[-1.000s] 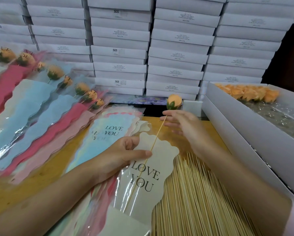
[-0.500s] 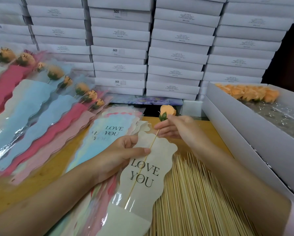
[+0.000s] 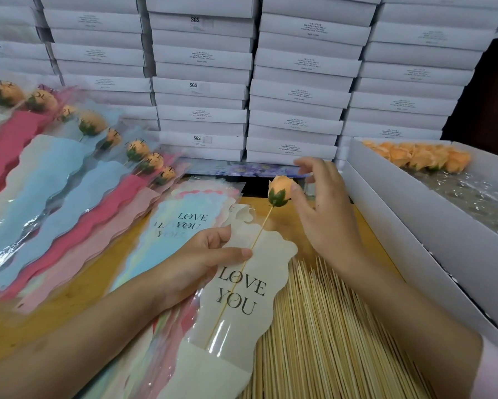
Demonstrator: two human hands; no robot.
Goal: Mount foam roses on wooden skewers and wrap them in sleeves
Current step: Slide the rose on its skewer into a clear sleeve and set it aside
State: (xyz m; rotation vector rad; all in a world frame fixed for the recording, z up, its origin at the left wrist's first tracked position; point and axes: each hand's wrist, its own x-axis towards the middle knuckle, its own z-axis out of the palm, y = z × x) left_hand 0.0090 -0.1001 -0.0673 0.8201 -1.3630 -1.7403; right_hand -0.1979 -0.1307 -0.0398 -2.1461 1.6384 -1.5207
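Left hand (image 3: 190,263) of yours pinches the cream LOVE YOU sleeve (image 3: 271,254) between thumb and curled fingers, thumb tip right at the skewer (image 3: 259,234) running down inside it. Its orange foam rose (image 3: 279,188) stands clear above the sleeve's top edge. Your right hand (image 3: 328,214) is loose, fingers spread and gripping nothing, thumb against the rose's side. Loose skewers (image 3: 328,326) lie under your right forearm; finished wrapped roses (image 3: 69,182) fan out at the left
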